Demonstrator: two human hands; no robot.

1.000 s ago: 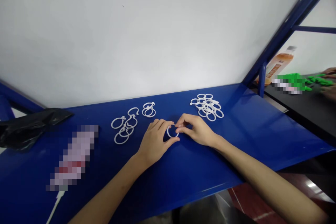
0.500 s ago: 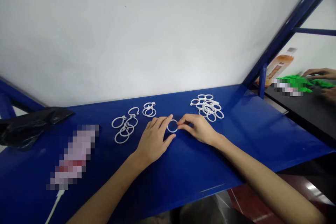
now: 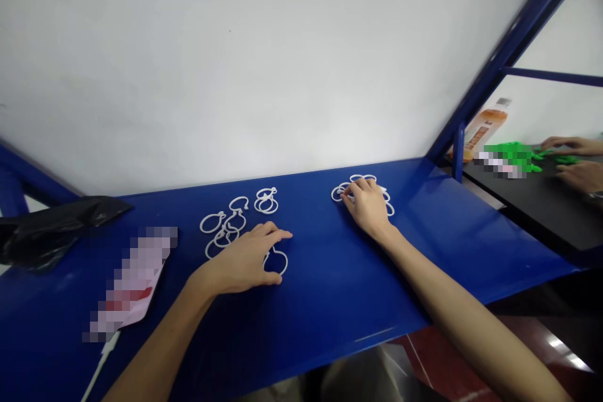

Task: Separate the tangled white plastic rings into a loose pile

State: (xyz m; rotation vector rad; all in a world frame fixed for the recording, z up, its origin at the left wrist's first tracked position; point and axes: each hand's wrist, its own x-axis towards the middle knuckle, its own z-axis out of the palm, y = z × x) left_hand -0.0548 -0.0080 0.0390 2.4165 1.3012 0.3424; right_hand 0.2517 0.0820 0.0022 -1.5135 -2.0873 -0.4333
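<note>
Since half a second ago, my right hand (image 3: pixel 369 206) has left the single white ring (image 3: pixel 286 260) and gone over to the heap of white rings (image 3: pixel 338 188) at the back right of the blue table (image 3: pixel 330 292). My left hand (image 3: pixel 245 259) has drawn back toward me and to the left, and that single ring now lies nearer me too, between my left thumb and forefinger.

Much of it I can't see: my left palm and thumb cover its left side and part of its lower edge, so whether it is hooked closed is hidden. My left hand also overlaps the nearest of the loose rings (image 3: pixel 227 228) on that side. My right hand hides the middle of the heap, and the label on the bottle (image 3: pixel 483 132) is too small to read. The flat pinkish object (image 3: pixel 136 279) is blurred into squares.

My left thumb and forefinger stand wide apart around the single ring, the thumb tip at its near edge, not pinching it. My right fingers are bent down over the heap; I can't tell whether they have hold of a ring.
</note>
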